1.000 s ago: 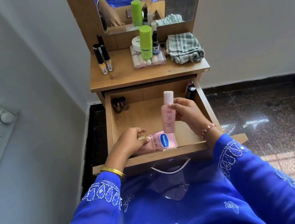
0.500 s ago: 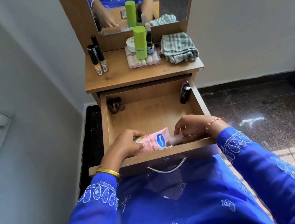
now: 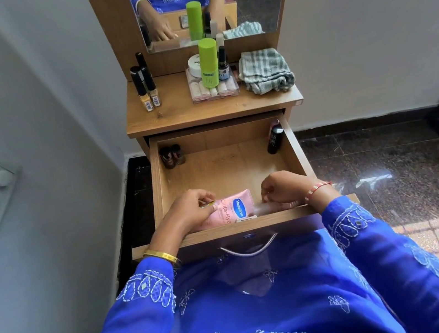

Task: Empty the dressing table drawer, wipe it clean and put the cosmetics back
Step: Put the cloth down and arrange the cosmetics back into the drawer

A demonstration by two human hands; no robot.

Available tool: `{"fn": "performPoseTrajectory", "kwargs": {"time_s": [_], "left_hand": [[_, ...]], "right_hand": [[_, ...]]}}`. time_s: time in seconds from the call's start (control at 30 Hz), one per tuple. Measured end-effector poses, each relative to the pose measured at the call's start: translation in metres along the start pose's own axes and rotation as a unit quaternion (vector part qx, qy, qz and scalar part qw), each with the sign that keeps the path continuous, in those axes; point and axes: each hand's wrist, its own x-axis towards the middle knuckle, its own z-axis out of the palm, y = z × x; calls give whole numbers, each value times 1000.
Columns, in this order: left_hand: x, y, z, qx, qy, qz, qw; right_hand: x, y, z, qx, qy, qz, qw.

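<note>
The wooden drawer (image 3: 157, 182) of the dressing table stands pulled out. At its front lies a pink Vaseline tube (image 3: 234, 207), and my left hand (image 3: 191, 211) rests on its left end, gripping it. My right hand (image 3: 283, 189) is curled over a slim pink bottle (image 3: 269, 208) lying flat beside the tube against the drawer's front wall; most of the bottle is hidden. Two small dark bottles (image 3: 171, 155) stand in the drawer's far left corner and a dark tube (image 3: 275, 139) leans in the far right corner.
On the tabletop (image 3: 180, 114) stand three nail polish bottles (image 3: 145, 88), a clear box (image 3: 214, 88) bearing a green bottle (image 3: 208, 62), a white jar and a small dark bottle, and a folded striped cloth (image 3: 264, 70). Wall close on the left; stone floor on the right.
My right hand has brought the slim pink bottle from upright down flat into the drawer's front, beside the Vaseline tube. My left hand has stayed on the tube.
</note>
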Motion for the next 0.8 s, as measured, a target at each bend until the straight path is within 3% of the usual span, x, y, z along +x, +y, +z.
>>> {"fn": "performPoseTrajectory", "kwargs": {"time_s": [0.3,0.4,0.57,0.8], "left_hand": [[1,2,-2,-85,42,51,994],[3,8,-17,-191,124,96,969],[22,23,-67,-263,275,115,918],[54,34,-130,-218,417,86,878]], "right_hand": [[1,-2,-14,-52,29,-15,998],[6,-19,-32,-45,105,-56,992],[23,-69,-81,-64,224,-119,965],[61,-133,-139,3,337,-141,931]]}}
